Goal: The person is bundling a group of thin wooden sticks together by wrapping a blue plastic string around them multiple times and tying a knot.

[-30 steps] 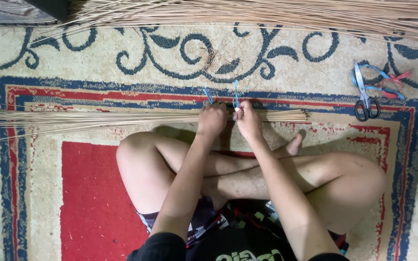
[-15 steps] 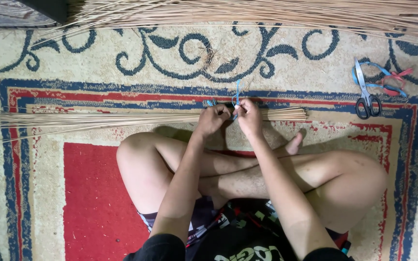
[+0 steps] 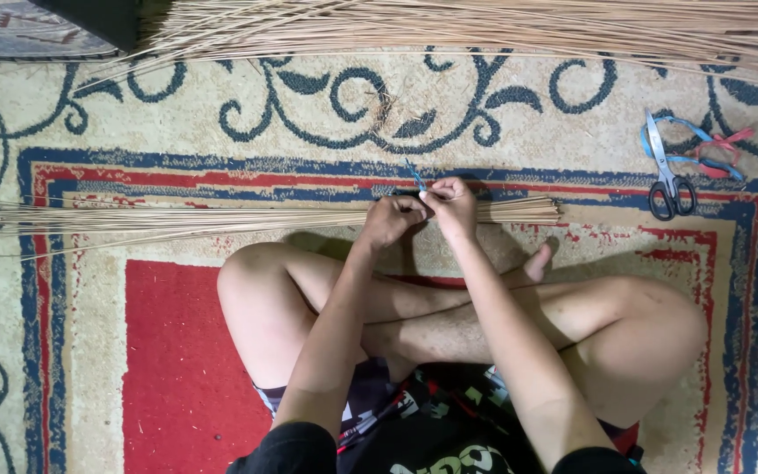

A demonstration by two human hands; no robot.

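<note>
A long bundle of thin tan sticks (image 3: 177, 219) lies across the patterned carpet in front of my crossed legs. My left hand (image 3: 389, 219) and my right hand (image 3: 452, 206) meet over the bundle near its right end. Both pinch a thin blue string (image 3: 414, 175) that goes around the sticks, one end poking up past my fingers. The wrap itself is hidden under my fingers.
A large heap of loose tan sticks (image 3: 484, 22) runs along the top edge. Black-handled scissors (image 3: 667, 175) lie at the right, beside a tangle of blue and red strings (image 3: 712, 151). A dark object (image 3: 89, 17) sits at the top left.
My two hands have drawn closer together over the bundle. The blue string ends that stood apart now show as one short end above my fingers.
</note>
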